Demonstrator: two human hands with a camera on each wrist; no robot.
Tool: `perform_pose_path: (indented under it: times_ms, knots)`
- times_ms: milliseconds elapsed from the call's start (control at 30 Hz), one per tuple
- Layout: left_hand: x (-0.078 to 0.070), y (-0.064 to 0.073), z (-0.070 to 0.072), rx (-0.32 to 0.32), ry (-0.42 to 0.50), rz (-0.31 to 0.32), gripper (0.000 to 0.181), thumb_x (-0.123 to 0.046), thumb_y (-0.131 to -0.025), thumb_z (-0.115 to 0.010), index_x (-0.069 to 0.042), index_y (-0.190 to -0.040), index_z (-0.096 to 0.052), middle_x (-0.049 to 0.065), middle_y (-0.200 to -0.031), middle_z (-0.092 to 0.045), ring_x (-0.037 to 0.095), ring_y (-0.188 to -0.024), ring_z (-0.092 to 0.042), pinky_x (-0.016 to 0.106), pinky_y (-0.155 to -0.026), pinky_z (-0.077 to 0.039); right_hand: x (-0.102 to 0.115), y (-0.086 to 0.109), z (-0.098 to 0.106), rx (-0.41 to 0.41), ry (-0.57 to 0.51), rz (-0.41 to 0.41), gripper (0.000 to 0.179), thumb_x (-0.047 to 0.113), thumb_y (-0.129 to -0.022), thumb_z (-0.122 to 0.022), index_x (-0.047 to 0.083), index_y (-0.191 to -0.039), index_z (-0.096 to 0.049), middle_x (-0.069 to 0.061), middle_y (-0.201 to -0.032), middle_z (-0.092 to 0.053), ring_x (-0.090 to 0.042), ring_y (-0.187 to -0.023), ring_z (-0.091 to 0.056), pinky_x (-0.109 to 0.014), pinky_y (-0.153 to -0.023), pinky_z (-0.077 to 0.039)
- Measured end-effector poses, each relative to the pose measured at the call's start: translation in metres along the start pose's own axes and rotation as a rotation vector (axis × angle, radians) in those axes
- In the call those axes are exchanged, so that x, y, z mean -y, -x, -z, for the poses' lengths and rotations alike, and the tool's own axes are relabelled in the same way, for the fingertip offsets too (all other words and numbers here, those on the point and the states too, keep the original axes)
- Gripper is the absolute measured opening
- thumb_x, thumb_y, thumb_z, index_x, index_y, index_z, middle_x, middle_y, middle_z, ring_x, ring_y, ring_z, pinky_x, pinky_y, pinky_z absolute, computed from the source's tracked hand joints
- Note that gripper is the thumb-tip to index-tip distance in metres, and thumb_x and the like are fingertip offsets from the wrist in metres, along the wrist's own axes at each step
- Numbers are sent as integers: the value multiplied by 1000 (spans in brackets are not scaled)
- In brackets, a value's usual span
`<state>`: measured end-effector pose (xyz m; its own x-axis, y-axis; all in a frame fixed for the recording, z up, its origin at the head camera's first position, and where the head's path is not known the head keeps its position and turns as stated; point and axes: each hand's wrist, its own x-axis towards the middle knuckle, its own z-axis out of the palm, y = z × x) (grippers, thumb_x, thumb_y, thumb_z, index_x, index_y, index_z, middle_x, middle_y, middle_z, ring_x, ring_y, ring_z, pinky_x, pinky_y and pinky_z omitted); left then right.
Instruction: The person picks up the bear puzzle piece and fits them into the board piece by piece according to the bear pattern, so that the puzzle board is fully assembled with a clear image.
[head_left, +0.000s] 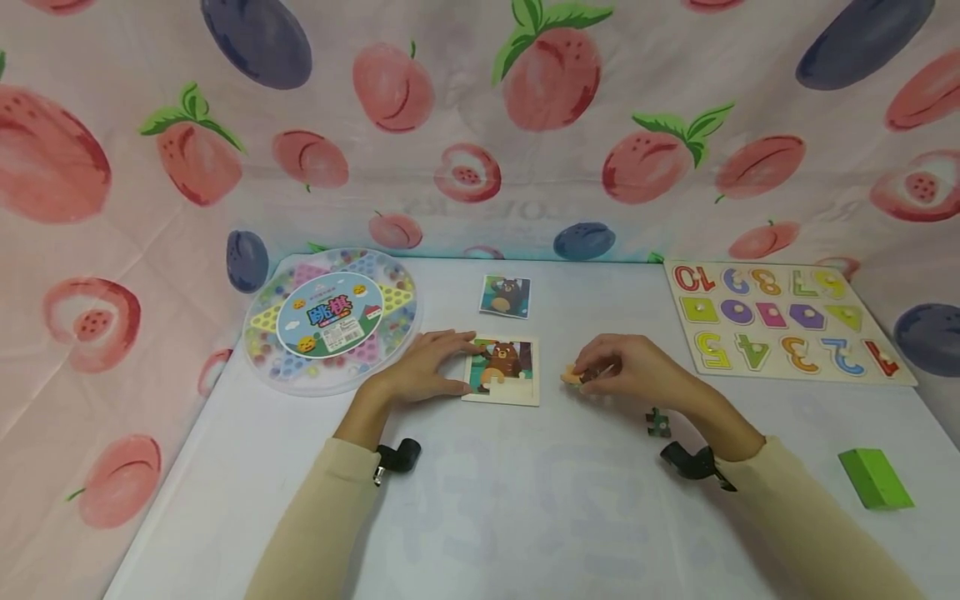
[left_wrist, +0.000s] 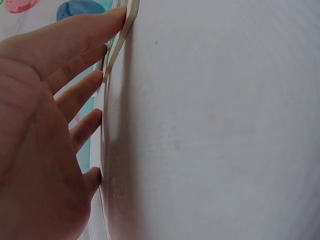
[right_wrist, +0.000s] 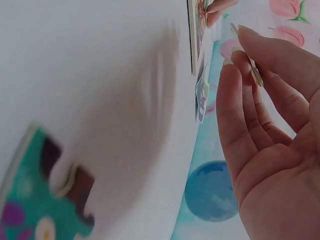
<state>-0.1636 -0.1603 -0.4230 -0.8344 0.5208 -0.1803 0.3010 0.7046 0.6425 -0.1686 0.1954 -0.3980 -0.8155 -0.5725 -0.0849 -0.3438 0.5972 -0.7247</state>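
Observation:
A square jigsaw board point(head_left: 528, 397) with a brown bear picture lies in the middle of the table, with a gap at its lower right. My left hand point(head_left: 422, 367) rests at the board's left side, thumb and fingers spread along its edge; the left wrist view shows the thumb touching the pale rim point(left_wrist: 119, 47). Just right of the board, my right hand point(head_left: 633, 367) pinches a jigsaw piece point(head_left: 573, 376) between thumb and fingers, held above the table in the right wrist view. Another jigsaw piece point(head_left: 658, 422), green and brown, lies below that hand.
A small bear picture card point(head_left: 506, 297) lies behind the board. At the left is a round Chinese checkers set point(head_left: 258, 354) with colourful marbles. A wooden number board point(head_left: 693, 333) sits at the back right, and a green block point(head_left: 876, 479) nearer on the right.

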Motion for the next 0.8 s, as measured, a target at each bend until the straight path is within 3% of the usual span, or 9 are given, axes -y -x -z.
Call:
perform_pose_path:
  times_ms: [267,500,800]
  knots:
    - [1,0,0,0,-5,2,59,-31,-90,-75,-19,-145,-57,3,-168,-35,33,-158,-22,56,-129,-16,2,-15,-13,-5,-33,37,23,14,-80,-86,16,-102,-79,-3,-106,-77,-8,-82,-65,-20,-73,-58]
    - [1,0,0,-5,-16,-1,58,-30,-90,-75,-18,-144,-57,3,-168,-35,34,-159,-21,57,-129,-16,8,-23,-28,28,-73,33,19,16,-82,-86,17,-100,-79,-3,-108,-76,-13,-87,-64,-20,-75,-57]
    - [-1,-1,-1,0,-11,12,58,-30,-90,-76,-20,-145,-57,0,-168,-34,32,-159,-20,56,-130,-14,21,-34,-39,8,-72,54,20,13,-81,-85,15,-100,-80,-3,-109,-75,-12,-89,-65,-19,-75,-57]
